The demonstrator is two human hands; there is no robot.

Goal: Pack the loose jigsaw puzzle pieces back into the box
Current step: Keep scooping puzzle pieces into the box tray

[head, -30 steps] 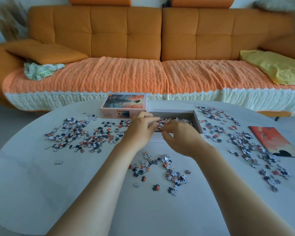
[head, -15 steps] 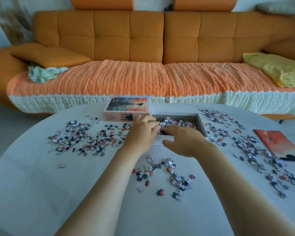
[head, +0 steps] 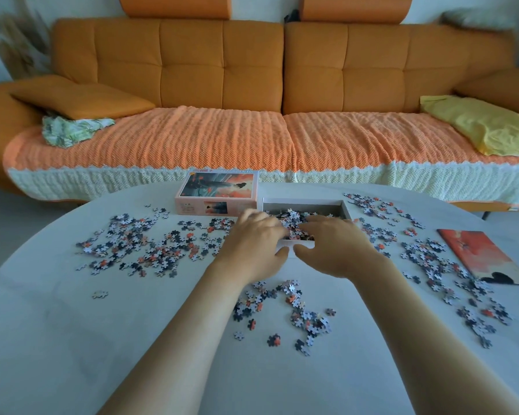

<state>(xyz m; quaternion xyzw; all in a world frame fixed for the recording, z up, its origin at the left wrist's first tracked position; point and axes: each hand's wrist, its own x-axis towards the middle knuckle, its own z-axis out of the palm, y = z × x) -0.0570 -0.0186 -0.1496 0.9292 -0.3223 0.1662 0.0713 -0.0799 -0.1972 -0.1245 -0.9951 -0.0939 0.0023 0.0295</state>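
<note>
Cardboard, thin and light, is what the open box (head: 300,205) seems to be made of, and this is the first risk. Both hands meet at its near wall. If we lean on this wall or push against it, the box can slide toward the far side of the bench (head: 102,339) or tip, and the pieces inside (head: 294,218) spill out again.

The left hand (head: 255,238) is at the near left corner of the box with its fingers bent downward. It is blurred, so we cannot tell if it holds pieces or has let them go. The right hand (head: 333,244) lies palm down over the pieces in the box, fingers loosely stretched, gripping nothing that we can see. Pieces that are dropped over the wall and not inside it will land on the bench again. A careless forearm can also scatter the near pile (head: 285,307), which lies between both arms.

The puzzle pieces are small and flat, in orange, dark blue and white. Only some of them are in the box, which stands at the far middle of the bench, just right of its lid (head: 219,190). Most are loose: the left scatter (head: 150,244), the right scatter (head: 432,259) beside a printed sheet (head: 483,256), and the near pile. We judge the task far from finished.
</note>
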